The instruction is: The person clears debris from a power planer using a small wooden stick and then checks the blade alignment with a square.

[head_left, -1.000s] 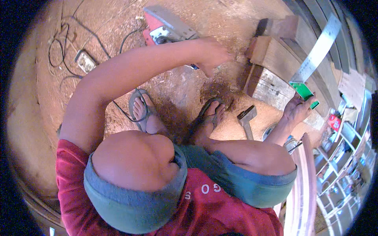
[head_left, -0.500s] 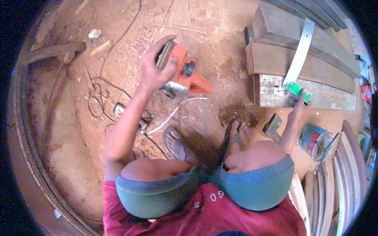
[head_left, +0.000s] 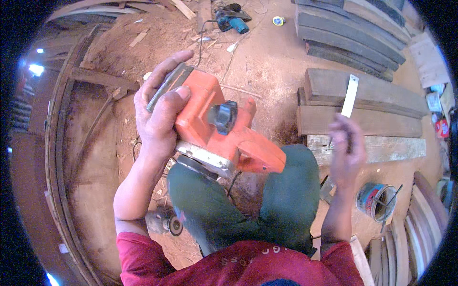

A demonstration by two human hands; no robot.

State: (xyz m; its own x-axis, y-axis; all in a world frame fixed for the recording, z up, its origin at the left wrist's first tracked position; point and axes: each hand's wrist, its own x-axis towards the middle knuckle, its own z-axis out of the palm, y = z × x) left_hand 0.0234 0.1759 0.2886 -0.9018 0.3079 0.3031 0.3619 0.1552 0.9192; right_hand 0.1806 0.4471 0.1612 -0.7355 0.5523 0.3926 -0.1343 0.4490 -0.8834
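Observation:
My left hand (head_left: 160,114) grips an orange power tool (head_left: 202,112) with a black knob, a pale metal plate and a loop handle. It is held up over my knees, its handle pointing to the lower right. My fingers and thumb clamp its dark-edged upper left end. To the right, a try square's pale blade (head_left: 350,95) shows over the timbers. My right hand (head_left: 347,148), smeared by motion, is at the blade's lower end and covers most of the handle. Whether its fingers still grip the square cannot be made out.
Thick timbers (head_left: 362,119) lie side by side at right, with another stack (head_left: 348,31) beyond. A bucket (head_left: 374,200) and curved boards are at lower right. An angle grinder (head_left: 164,223) lies by my left elbow. A blue-green circular saw (head_left: 234,21) and tape measure (head_left: 278,20) are far ahead.
The orange tool has come up closer to me in my left hand. My right hand has risen and now covers the square's green handle. The view has tilted forward, showing more of the far floor.

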